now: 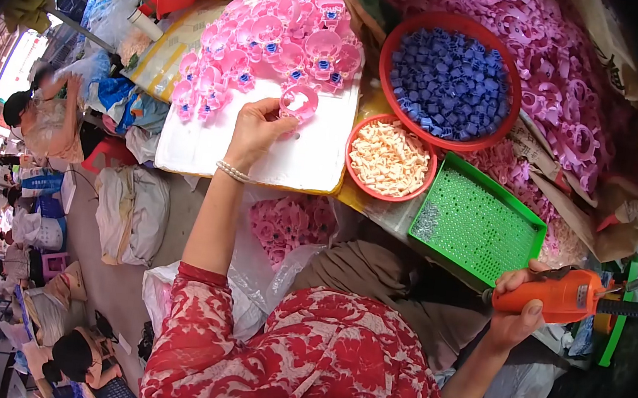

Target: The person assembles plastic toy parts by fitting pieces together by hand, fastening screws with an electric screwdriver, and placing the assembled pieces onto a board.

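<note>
My left hand, a bead bracelet on its wrist, pinches a pink plastic ring-shaped part over the white board. Just beyond it, many similar pink parts with small blue pieces are heaped on the same board. At the right, my right hand is wrapped round an orange electric screwdriver, held sideways near the corner of a green perforated tray. Small metal pieces, perhaps screws, lie at the tray's left end.
A red bowl holds blue plastic pieces; a smaller one holds cream-coloured pieces. Loose pink parts pile up at the back right. A plastic bag of pink parts sits below the board. Other people are at the left.
</note>
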### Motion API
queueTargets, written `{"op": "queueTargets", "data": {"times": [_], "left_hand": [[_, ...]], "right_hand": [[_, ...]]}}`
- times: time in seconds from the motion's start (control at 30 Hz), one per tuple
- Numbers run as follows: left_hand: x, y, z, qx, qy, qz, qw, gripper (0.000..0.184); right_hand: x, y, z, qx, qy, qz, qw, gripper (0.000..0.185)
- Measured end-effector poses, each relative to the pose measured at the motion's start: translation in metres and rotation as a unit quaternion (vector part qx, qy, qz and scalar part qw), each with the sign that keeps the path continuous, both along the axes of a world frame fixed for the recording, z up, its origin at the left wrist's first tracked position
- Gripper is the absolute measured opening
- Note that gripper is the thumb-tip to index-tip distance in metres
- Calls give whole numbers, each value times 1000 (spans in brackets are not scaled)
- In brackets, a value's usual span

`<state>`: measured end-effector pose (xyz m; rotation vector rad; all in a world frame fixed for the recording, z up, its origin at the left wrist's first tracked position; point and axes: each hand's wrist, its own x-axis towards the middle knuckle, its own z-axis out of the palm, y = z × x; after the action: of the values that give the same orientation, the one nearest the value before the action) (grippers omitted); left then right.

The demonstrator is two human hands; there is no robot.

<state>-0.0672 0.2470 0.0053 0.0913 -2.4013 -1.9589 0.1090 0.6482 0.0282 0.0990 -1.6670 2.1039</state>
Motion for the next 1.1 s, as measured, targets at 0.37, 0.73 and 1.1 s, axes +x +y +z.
{"op": "queueTargets", "data": {"times": [0.37,0.73,1.1], "left_hand": [[-1,1,-3,-62,31,19,997,40],[0,2,-11,-76,95,20,992,36],[26,9,17,343,-90,-63,933,21]], "right_hand": [[-16,5,9,35,6,3,999,59],[-42,14,10,73,-4,-45,996,47],[-55,19,13,103,-8,-45,994,44]]}}
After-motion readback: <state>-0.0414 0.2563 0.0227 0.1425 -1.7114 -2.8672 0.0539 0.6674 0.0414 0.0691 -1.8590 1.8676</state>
